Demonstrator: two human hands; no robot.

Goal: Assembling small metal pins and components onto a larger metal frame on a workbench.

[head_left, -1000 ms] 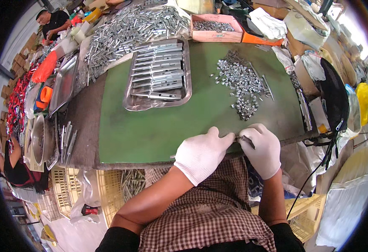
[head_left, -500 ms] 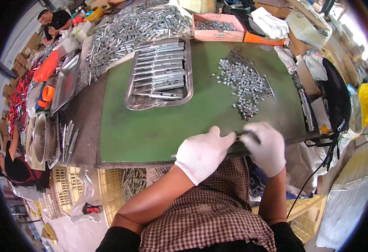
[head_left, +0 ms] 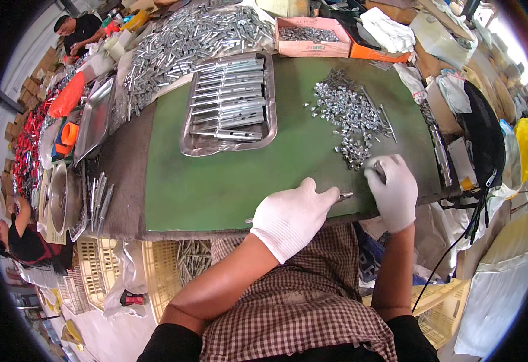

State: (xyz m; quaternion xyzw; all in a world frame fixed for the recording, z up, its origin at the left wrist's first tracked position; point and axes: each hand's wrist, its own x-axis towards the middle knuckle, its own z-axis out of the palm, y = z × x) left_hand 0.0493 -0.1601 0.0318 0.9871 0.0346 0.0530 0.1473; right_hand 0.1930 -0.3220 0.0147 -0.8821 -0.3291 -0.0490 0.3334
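Note:
My left hand [head_left: 294,220], in a white glove, is closed around a thin metal tube [head_left: 345,196] near the front edge of the green mat [head_left: 234,193]. One end of the tube sticks out past the fingertips, and the other shows by the wrist. My right hand [head_left: 394,192], gloved too, has its fingers curled together just below a pile of small shiny metal fittings [head_left: 351,120]. Something dark shows between its thumb and fingers, too small to name. Several finished-looking metal tubes with thin rods [head_left: 234,108] lie in rows in a steel tray [head_left: 197,148].
A large heap of metal tubes [head_left: 197,39] covers the back left. Behind the mat stands a pink box [head_left: 312,48] of small parts. Loose thin pins [head_left: 388,123] lie beside the fittings. Yellow crates [head_left: 158,265] stand below the table. Two other people sit at the left.
My right hand has moved from the tube's end up and right toward the fittings, uncovering the tube's tip. My left hand keeps its hold almost unmoved.

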